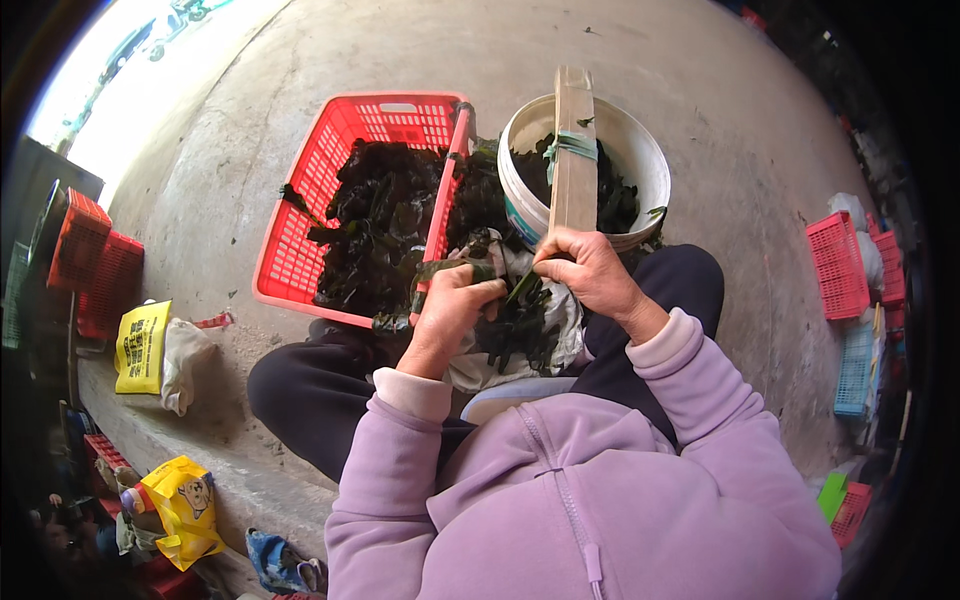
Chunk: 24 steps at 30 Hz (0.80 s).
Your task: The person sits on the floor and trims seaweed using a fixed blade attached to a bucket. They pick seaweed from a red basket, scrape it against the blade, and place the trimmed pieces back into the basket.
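The left hand (447,312) has its fingers curled shut around a strip of dark green seaweed (455,268), which runs across the top of the fist toward the other hand. The right hand (590,268) is closed too, thumb and fingertips pinched on the strip's far end just below the foot of a pale wooden plank (574,150); whether a small blade sits in that grip is hard to tell. More wet, glossy fronds hang between the two wrists over a crumpled grey cloth (560,320) spread across the lap.

The plank lies across a white plastic bucket (650,160) holding more of the dark leaves, with a turquoise band tied round the wood. Just left of the bucket, touching it, stands a red latticed plastic basket (300,215) heaped with the same crinkled, near-black weed. Lilac sleeves and dark trousers frame the lap.

All this sits on a rough grey concrete floor (720,90), with bright daylight at the upper left. Yellow bags (142,345) lie by a low ledge at left, and more red crates (838,262) stand well apart at right
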Motion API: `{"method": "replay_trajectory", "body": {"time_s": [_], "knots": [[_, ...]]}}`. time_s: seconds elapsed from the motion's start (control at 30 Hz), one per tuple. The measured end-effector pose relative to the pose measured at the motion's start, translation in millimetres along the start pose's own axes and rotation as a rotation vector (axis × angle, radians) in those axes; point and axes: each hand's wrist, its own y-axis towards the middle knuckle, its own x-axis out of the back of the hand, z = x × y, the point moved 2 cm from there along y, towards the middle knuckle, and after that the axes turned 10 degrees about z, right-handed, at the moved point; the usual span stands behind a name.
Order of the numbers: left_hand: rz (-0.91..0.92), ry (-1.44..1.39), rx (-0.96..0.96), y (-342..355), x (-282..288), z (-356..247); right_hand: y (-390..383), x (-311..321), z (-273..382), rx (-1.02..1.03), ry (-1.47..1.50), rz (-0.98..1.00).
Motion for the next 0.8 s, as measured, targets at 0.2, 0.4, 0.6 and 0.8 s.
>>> {"method": "replay_trajectory", "body": {"time_s": [0.2, 0.4, 0.6, 0.8], "knots": [[0.195, 0.02, 0.003, -13, -8, -17, 28, -20, 4, 0.281, 0.416, 0.347], [-0.202, 0.177, -0.083, -17, 10, -9, 29, -32, -23, -0.055, 0.491, 0.162], [-0.216, 0.624, -0.559, -12, -1, -3, 31, -33, -44, -0.185, 0.951, 0.276], [-0.098, 0.201, -0.396, -9, -4, 7, 29, -40, -47, -0.164, 0.976, 0.324]]}}
